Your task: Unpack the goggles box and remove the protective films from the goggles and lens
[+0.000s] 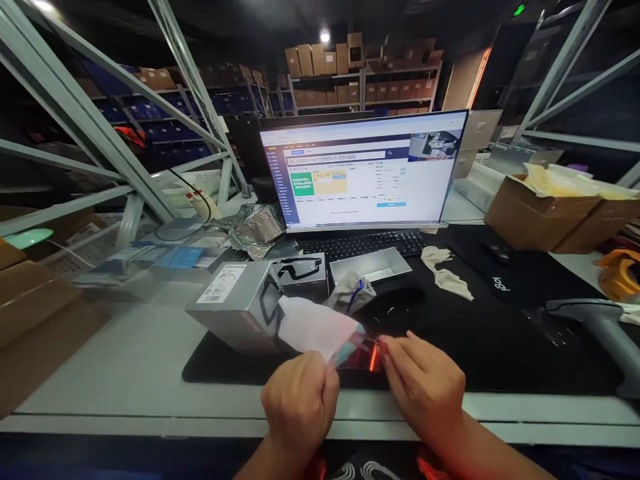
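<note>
My left hand [301, 400] is closed on the lower edge of a thin white sleeve [317, 327], which lies tilted in front of a grey box. My right hand [425, 383] pinches the right end of a shiny, see-through lens [363, 350] with red and blue-green reflections. Its left part meets the mouth of the white sleeve, and I cannot tell how far inside it reaches. The grey box [235, 300], printed with black eyewear frames, stands just behind the sleeve. Behind the sleeve too lies a grey cloth pouch [353, 292] with a blue cord.
An open silver-grey box tray [373, 267] sits before the keyboard [365, 245] and monitor [365, 173]. Crumpled white cloth [445, 270], a mouse [495, 252] and a handheld scanner [595, 327] lie to the right on the black mat [500, 360]. Crumpled clear plastic [255, 227] is at the left.
</note>
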`<state>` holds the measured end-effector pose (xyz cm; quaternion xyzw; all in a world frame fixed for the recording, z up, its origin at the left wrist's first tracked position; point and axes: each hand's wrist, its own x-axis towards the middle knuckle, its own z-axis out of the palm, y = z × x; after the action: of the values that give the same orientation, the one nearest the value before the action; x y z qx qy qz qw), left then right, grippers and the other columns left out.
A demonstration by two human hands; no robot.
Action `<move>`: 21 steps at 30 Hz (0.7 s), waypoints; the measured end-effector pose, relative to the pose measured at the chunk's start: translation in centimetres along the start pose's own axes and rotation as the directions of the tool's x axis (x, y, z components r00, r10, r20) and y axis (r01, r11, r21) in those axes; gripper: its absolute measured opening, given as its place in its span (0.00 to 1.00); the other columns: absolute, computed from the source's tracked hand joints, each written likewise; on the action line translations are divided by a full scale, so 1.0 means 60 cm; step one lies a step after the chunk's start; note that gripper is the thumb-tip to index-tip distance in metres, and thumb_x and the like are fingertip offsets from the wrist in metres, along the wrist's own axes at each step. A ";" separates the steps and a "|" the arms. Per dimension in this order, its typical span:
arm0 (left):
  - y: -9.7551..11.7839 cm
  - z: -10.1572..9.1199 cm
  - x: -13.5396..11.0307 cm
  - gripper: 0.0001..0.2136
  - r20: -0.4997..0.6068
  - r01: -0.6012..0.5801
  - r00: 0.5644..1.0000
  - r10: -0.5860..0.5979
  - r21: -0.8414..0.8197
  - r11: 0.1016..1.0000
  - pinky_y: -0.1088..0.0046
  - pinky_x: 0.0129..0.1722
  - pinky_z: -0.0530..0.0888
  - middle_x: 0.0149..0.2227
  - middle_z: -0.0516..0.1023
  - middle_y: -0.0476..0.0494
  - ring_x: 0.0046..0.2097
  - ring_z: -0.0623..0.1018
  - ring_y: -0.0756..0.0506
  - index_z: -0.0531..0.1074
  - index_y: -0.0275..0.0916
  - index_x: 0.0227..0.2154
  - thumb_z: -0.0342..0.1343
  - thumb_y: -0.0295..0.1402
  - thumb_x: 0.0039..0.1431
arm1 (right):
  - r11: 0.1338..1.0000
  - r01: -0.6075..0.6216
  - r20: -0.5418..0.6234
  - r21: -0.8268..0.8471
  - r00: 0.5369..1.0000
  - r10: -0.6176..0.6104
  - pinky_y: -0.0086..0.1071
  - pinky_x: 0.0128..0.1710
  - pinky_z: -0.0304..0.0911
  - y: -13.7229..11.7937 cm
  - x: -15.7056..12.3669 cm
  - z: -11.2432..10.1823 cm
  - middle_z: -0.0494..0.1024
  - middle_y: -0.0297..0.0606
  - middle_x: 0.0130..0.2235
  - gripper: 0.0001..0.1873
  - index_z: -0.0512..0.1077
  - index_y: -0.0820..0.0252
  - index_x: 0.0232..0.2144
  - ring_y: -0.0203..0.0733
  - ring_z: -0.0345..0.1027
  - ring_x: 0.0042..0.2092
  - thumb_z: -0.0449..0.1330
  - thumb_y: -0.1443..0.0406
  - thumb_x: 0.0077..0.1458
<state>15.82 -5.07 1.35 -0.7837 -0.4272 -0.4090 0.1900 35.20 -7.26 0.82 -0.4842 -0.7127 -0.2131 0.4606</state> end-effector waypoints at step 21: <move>0.005 -0.033 0.125 0.16 0.374 -0.270 0.845 0.384 -0.322 0.907 0.69 0.23 0.56 0.19 0.64 0.52 0.21 0.64 0.50 0.58 0.41 0.20 0.45 0.30 0.66 | 0.982 0.043 0.053 0.185 0.997 -0.054 0.45 0.55 0.69 -0.005 0.038 -0.011 0.77 0.54 0.50 0.12 0.76 0.63 0.30 0.53 0.69 0.57 0.54 0.70 0.62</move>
<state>17.37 -2.70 8.56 -0.9335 -0.2606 -0.2398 0.0555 35.02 -6.74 3.18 -0.4281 -0.7541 -0.1433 0.4771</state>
